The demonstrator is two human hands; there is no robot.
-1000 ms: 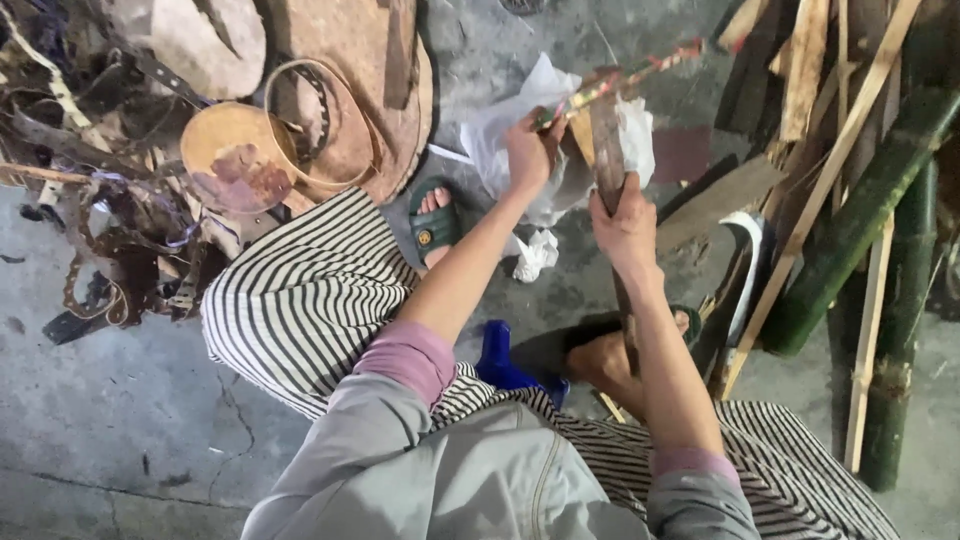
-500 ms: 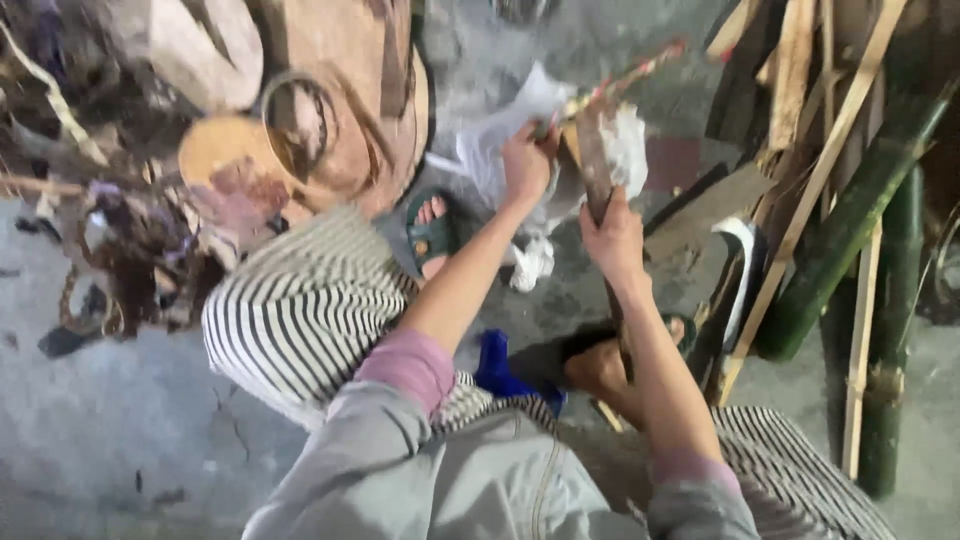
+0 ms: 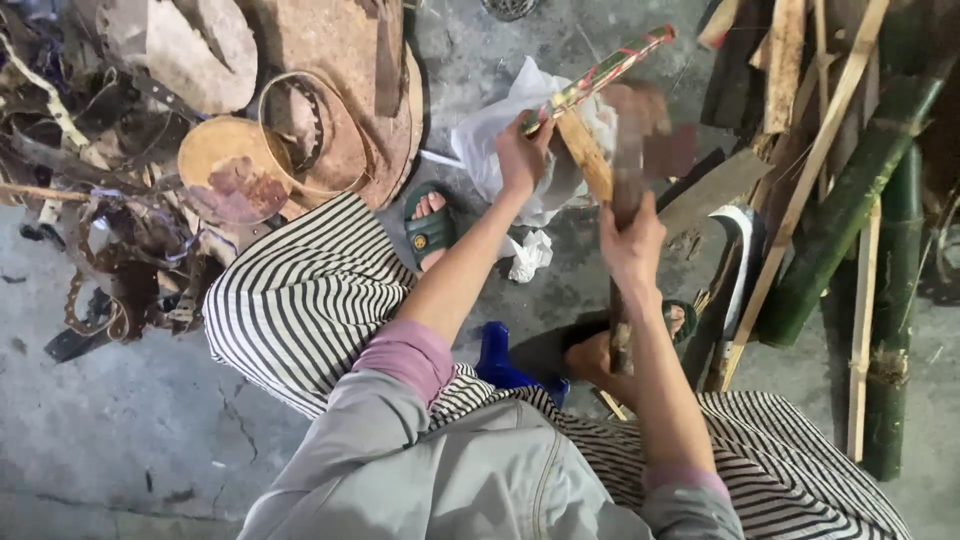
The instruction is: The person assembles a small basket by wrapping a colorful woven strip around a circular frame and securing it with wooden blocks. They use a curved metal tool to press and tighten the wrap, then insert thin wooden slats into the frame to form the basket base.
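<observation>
Our left hand (image 3: 522,152) grips the long red-and-green stick (image 3: 600,75) steady; our right hand (image 3: 632,245) closes around a blurred wooden-handled chopping blade (image 3: 640,150) above it.

A cracked grey concrete floor (image 3: 120,450) carries everything. On it lie a white plastic bag (image 3: 490,140), a crumpled paper scrap (image 3: 528,255), green bamboo poles (image 3: 850,210), wooden slats (image 3: 785,60) and rusty scrap (image 3: 120,280).
</observation>
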